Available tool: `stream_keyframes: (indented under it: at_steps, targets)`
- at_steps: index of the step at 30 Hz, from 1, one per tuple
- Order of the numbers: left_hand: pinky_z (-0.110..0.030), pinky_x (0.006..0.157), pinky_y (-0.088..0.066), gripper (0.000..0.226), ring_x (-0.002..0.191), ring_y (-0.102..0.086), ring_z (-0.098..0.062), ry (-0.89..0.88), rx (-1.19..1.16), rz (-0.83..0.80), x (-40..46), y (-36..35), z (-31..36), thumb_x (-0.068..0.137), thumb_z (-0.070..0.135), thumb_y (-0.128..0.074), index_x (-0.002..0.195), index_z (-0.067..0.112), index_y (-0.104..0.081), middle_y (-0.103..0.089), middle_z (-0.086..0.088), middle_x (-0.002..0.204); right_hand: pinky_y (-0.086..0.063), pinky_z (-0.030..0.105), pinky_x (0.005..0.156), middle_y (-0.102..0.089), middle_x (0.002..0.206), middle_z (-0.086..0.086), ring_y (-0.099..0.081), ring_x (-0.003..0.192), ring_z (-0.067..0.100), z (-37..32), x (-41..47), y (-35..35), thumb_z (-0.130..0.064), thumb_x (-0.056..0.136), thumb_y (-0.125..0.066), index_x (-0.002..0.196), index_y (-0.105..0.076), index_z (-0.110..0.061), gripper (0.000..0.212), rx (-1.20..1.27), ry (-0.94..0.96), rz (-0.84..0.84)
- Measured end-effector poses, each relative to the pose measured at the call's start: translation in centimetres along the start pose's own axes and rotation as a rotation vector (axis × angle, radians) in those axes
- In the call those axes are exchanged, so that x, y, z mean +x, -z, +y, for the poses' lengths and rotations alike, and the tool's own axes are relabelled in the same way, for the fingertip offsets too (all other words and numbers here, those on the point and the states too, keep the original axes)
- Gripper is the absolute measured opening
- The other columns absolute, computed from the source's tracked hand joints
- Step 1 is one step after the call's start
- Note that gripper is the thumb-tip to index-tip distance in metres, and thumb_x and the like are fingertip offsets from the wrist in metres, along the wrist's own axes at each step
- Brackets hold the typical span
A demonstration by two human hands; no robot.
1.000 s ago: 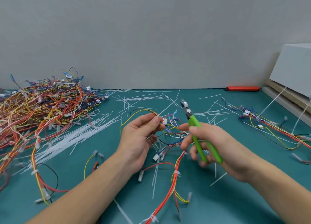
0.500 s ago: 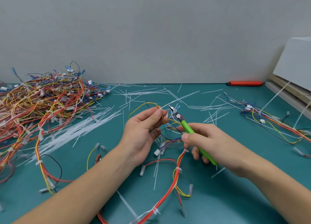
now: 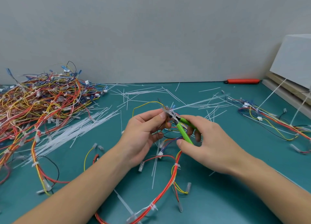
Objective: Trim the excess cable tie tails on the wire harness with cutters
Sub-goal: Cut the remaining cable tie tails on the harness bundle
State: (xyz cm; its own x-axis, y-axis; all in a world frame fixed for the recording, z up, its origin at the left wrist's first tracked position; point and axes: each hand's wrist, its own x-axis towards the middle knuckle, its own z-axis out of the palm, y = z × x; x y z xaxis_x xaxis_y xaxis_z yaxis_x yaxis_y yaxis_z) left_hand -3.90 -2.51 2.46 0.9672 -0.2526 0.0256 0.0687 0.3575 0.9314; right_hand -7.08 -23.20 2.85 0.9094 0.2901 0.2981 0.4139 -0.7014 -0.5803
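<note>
My left hand (image 3: pixel 143 133) pinches a wire harness (image 3: pixel 170 178) of red, yellow and blue wires near its upper end, lifted above the teal table. A long white cable tie tail (image 3: pixel 200 102) sticks out to the right from the pinched spot. My right hand (image 3: pixel 207 144) grips green-handled cutters (image 3: pixel 183 131). Their metal jaws sit against the tie right at my left fingertips. The rest of the harness trails down toward the table's near edge, with white ties (image 3: pixel 152 207) along it.
A big heap of coloured harnesses (image 3: pixel 38 106) fills the left of the teal table (image 3: pixel 235 198). Cut white tie tails (image 3: pixel 80 128) lie scattered across the middle. Another harness (image 3: pixel 272 121) lies right. A red tool (image 3: pixel 242 81) lies by the wall, a white box (image 3: pixel 296 60) far right.
My right hand has brought the cutters left and down to my left fingertips, jaws now at the tie. My left hand has kept its pinch on the harness.
</note>
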Motion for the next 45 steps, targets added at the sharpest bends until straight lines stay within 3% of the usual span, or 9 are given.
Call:
stream_keyframes:
  at_steps: [5, 10, 16, 23, 28, 35, 41, 45]
  targets:
    - [-0.020, 0.061, -0.049, 0.025, 0.075, -0.069, -0.007, 0.032, 0.011, -0.049, 0.0, 0.4, 0.2, 0.079, 0.026, -0.075, 0.102, 0.019, -0.081, -0.077, -0.003, 0.097, -0.040, 0.017, 0.088, -0.052, 0.103, -0.023, -0.050, 0.100, -0.006, 0.5, 0.1, 0.5, -0.060, 0.080, -0.060, 0.146, -0.047, -0.043, 0.070, -0.112, 0.072, -0.021]
    - [-0.020, 0.060, -0.047, 0.021, 0.073, -0.069, -0.008, 0.086, 0.028, -0.099, 0.0, 0.6, 0.3, 0.080, 0.019, -0.077, 0.101, 0.019, -0.081, -0.075, -0.001, 0.091, -0.035, 0.009, 0.092, -0.047, 0.108, -0.035, -0.047, 0.105, -0.012, 1.2, 0.3, 1.5, -0.057, 0.078, -0.063, 0.146, -0.052, -0.038, 0.071, -0.151, 0.151, 0.004]
    - [-0.021, 0.057, -0.043, 0.021, 0.069, -0.069, -0.010, 0.146, 0.066, -0.105, 0.0, 0.8, 0.8, 0.080, 0.017, -0.071, 0.098, 0.016, -0.081, -0.075, -0.003, 0.089, -0.042, 0.021, 0.095, -0.050, 0.109, -0.029, -0.049, 0.106, -0.006, 1.6, 0.5, 1.2, -0.053, 0.078, -0.065, 0.144, -0.054, -0.039, 0.068, -0.163, 0.184, 0.016]
    - [-0.018, 0.056, -0.044, 0.018, 0.069, -0.068, -0.009, 0.142, 0.069, -0.133, 0.0, 1.0, 0.9, 0.080, 0.015, -0.077, 0.097, 0.017, -0.081, -0.075, 0.000, 0.089, -0.039, 0.016, 0.089, -0.051, 0.104, -0.027, -0.050, 0.101, -0.006, 2.3, 0.8, 0.8, -0.058, 0.081, -0.062, 0.142, -0.054, -0.040, 0.064, -0.133, 0.190, 0.029]
    - [-0.020, 0.055, -0.042, 0.018, 0.069, -0.068, -0.009, 0.164, 0.049, -0.135, 0.1, 1.1, 0.7, 0.077, 0.017, -0.078, 0.095, 0.017, -0.081, -0.075, 0.000, 0.089, -0.048, 0.028, 0.081, -0.056, 0.097, -0.017, -0.055, 0.089, 0.010, 2.8, 0.9, 0.4, -0.057, 0.082, -0.064, 0.140, -0.055, -0.044, 0.060, -0.086, 0.158, 0.006]
    - [-0.024, 0.060, -0.039, 0.012, 0.070, -0.068, -0.007, 0.202, 0.024, -0.151, 0.3, 1.3, 0.5, 0.082, 0.018, -0.072, 0.091, 0.019, -0.080, -0.073, 0.003, 0.087, -0.040, 0.023, 0.069, -0.055, 0.084, -0.009, -0.052, 0.076, 0.015, 3.5, 1.3, 0.5, -0.033, 0.089, -0.078, 0.126, -0.066, -0.036, 0.039, -0.006, 0.164, -0.006]
    - [-0.022, 0.058, -0.048, 0.017, 0.073, -0.069, -0.009, 0.206, -0.024, -0.153, 0.5, 1.4, 0.2, 0.083, 0.018, -0.071, 0.098, 0.017, -0.080, -0.073, 0.000, 0.090, -0.040, 0.019, 0.072, -0.055, 0.089, -0.017, -0.054, 0.082, 0.008, 3.4, 1.3, 0.3, -0.055, 0.084, -0.069, 0.136, -0.058, -0.043, 0.054, -0.046, 0.171, 0.007]
    - [-0.020, 0.060, -0.047, 0.021, 0.072, -0.068, -0.009, 0.191, 0.004, -0.146, 0.6, 1.4, 0.0, 0.082, 0.016, -0.073, 0.101, 0.014, -0.079, -0.073, -0.002, 0.091, -0.042, 0.016, 0.074, -0.059, 0.094, -0.020, -0.057, 0.088, 0.006, 3.3, 1.2, 0.0, -0.053, 0.079, -0.071, 0.134, -0.058, -0.046, 0.057, -0.051, 0.176, -0.008]
